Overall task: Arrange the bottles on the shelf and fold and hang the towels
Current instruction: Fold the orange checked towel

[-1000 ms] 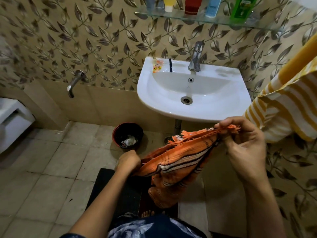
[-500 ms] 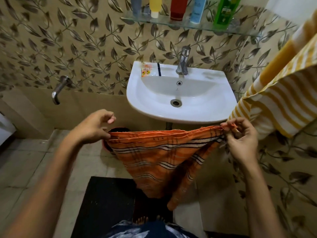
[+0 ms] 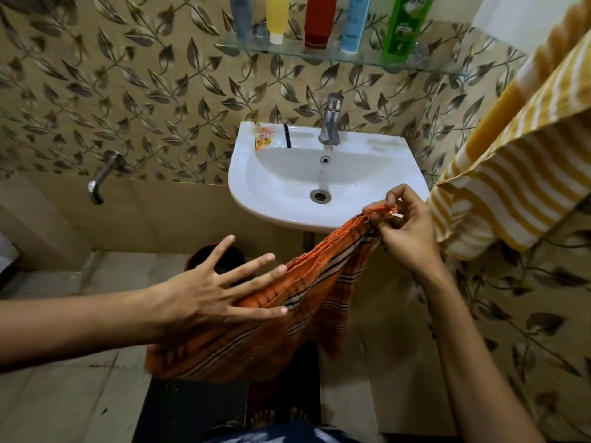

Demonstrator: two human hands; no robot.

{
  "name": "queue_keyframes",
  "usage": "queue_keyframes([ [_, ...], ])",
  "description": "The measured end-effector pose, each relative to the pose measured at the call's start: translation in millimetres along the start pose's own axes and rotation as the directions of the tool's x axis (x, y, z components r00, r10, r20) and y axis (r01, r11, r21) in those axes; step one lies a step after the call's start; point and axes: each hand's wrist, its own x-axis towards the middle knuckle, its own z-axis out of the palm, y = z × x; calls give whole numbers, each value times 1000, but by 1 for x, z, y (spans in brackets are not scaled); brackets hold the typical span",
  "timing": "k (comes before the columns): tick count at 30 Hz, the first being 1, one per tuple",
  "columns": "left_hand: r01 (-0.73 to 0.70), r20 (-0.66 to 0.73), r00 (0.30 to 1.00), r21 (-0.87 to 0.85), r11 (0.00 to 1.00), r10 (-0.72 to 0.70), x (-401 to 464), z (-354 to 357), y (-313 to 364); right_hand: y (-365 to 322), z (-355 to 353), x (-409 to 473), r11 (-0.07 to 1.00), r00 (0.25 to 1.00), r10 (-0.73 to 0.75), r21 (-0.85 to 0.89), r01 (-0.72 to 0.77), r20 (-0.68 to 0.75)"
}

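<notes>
The right hand (image 3: 406,231) pinches one bunched corner of the orange towel (image 3: 287,318) just near of the sink (image 3: 323,180). The towel slopes down leftward from that corner and hangs over the dark mat (image 3: 192,410). The left hand (image 3: 208,298) lies flat on the cloth, fingers spread and straight, gripping nothing. On the far glass shelf (image 3: 335,57) five bottles (image 3: 319,20) stand in a row. A yellow towel (image 3: 518,174) hangs at right.
</notes>
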Motion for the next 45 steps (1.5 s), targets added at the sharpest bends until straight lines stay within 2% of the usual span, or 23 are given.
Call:
queue_keyframes([
  [2,35,117,993,-89,995,-24,3,2,1,0,-2,-3,1000,1000,-14,-8,14,7],
  [4,158,190,974,-162,974,-126,5,3,-9,0,-5,-8,1000,1000,-28,-8,28,-4],
  [5,235,245,954,-251,939,-173,4,1,-17,0,-6,-10,999,999,-40,-8,40,-13],
  [7,367,338,915,-472,802,-220,4,-7,-33,-1,-6,-16,997,997,-78,-7,78,-24],
  [9,436,361,897,-623,650,-255,10,-13,-39,-2,-2,-23,993,993,-117,-27,116,-21],
  [13,490,325,852,-772,405,-411,35,-18,-33,-10,20,-40,978,983,-182,-100,182,7],
  [15,497,303,807,-811,307,-507,47,-19,-29,-14,36,-51,979,982,-183,-87,186,45],
  [17,507,285,755,-825,251,-591,56,-20,-28,-15,52,-64,983,978,-169,-52,176,125],
  [21,568,312,701,-788,237,-641,65,-17,-28,-14,65,-79,988,950,-128,-50,148,285],
  [23,609,346,666,-764,213,-661,65,-16,-30,-10,64,-80,984,927,-101,-103,147,360],
  [25,634,372,639,-750,188,-673,65,-15,-32,-5,67,-80,969,929,-104,-176,176,356],
  [27,643,385,627,-746,172,-677,67,-18,-33,-3,74,-77,964,961,-159,-173,201,228],
  [30,654,390,614,-738,166,-686,68,-27,-36,-3,76,-63,955,966,-235,-159,250,106],
  [32,627,361,666,-745,228,-653,57,-34,-49,-4,67,-49,944,961,-266,-181,276,78],
  [35,621,221,729,-612,490,-648,28,-42,-77,-4,42,-25,974,981,-188,-137,182,-34],
  [37,563,49,783,-482,672,-620,16,-47,-85,-9,27,-11,986,990,-138,-97,136,-21],
  [38,514,-42,803,-456,727,-594,14,-52,-85,-12,22,-6,985,990,-144,-91,143,1],
  [39,470,-122,807,-459,754,-578,15,-58,-84,-17,17,0,983,987,-161,-86,161,11],
  [41,398,-243,769,-540,742,-590,17,-70,-83,-27,7,10,978,979,-203,-57,202,-14],
  [43,310,-310,721,-656,688,-620,17,-80,-86,-37,-3,18,971,970,-240,-27,239,-44],
  [45,255,-355,705,-681,686,-614,20,-87,-88,-45,-10,25,964,963,-264,-24,264,-43],
])
